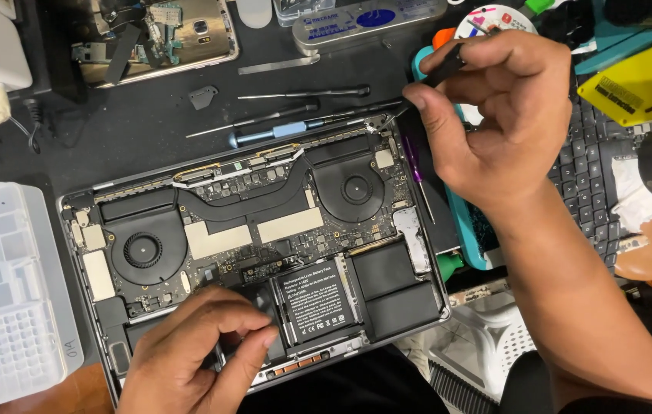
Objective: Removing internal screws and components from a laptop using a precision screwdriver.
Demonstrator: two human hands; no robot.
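Opened laptop (pixel 265 230) is laid bottom-up at centre of the black bench, boards, two fans and black battery cells exposed. A black-handled screwdriver (pixel 437 73) is pinched between thumb and fingers of the right hand (pixel 487 115), tip set at the laptop's far right corner. The left hand (pixel 195 345) is pressed on the near edge over the battery, fingers curled, nothing gripped. More screwdrivers (pixel 295 123) are laid just beyond the far edge. A clear compartment tray (pixel 4 291) with small screws is placed left. A keyboard (pixel 594 176) is seen right, a stripped phone (pixel 157 34) at top left.
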